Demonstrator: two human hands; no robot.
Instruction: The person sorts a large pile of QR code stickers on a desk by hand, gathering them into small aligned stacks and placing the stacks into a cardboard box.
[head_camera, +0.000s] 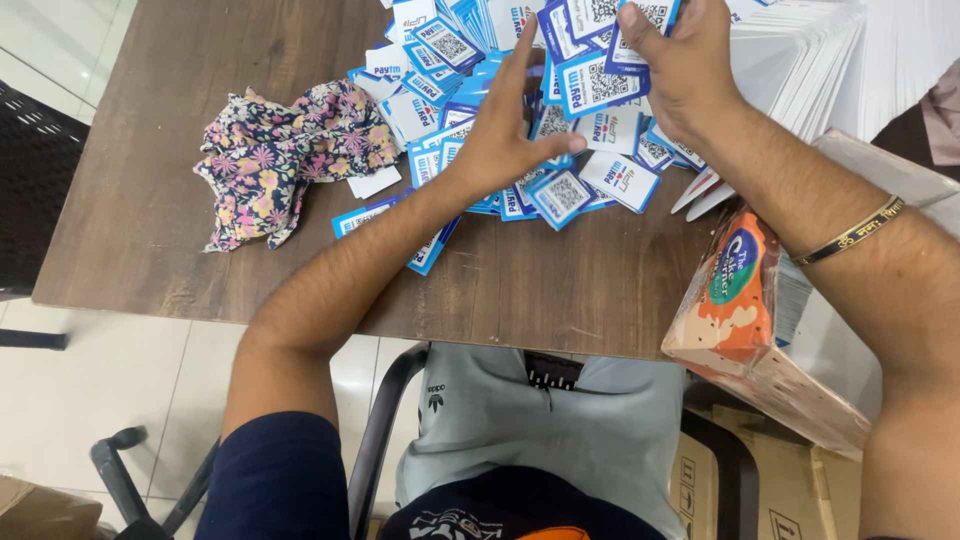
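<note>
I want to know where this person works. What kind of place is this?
Probably a small office or packing workroom. A brown wooden table is heaped with blue-and-white printed code cards that the left hand and right hand sort, beside stacked white card sheets and a brown cardboard box on the floor.

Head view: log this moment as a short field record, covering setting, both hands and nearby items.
setting: brown wooden table, seen from above by a seated person
main pile: blue-and-white printed cards heaped at the far edge
left hand: open, flat on the pile
right hand: grip closed on a few cards
left of pile: crumpled floral cloth
right edge: orange-printed plastic bag; white card stacks
</note>
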